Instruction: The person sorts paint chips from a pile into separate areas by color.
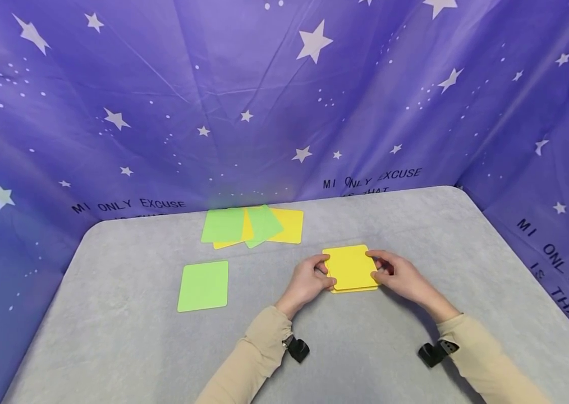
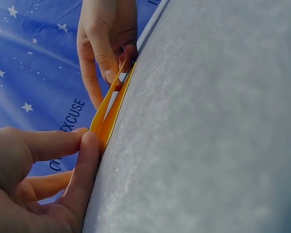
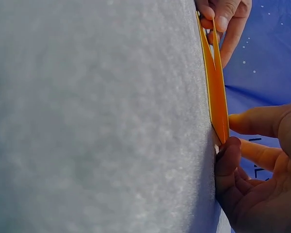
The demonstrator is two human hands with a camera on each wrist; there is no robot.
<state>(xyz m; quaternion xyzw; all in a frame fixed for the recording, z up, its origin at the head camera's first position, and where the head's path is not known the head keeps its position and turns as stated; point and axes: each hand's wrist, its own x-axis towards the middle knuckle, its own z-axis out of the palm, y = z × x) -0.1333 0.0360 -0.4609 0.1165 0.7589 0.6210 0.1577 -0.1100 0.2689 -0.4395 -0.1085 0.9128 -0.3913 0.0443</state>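
Note:
Two square yellow cards lie one over the other in front of me. Of the lower card point(image 1: 356, 290) only a thin strip shows along the front edge. My left hand point(image 1: 307, 281) pinches the left edge of the upper yellow card point(image 1: 350, 267) between thumb and fingers. On the opposite side, my right hand point(image 1: 407, 279) holds its right edge the same way. Both wrist views show a narrow gap between the upper card point(image 2: 105, 108) and the one beneath, which sits close on the table.
Left of my hands, a single green card point(image 1: 203, 286) lies flat on the grey table point(image 1: 128, 336). Farther back, green cards point(image 1: 223, 225) and yellow cards point(image 1: 289, 225) overlap in a loose row. A purple star-printed curtain point(image 1: 244, 73) rises behind the table and at its sides.

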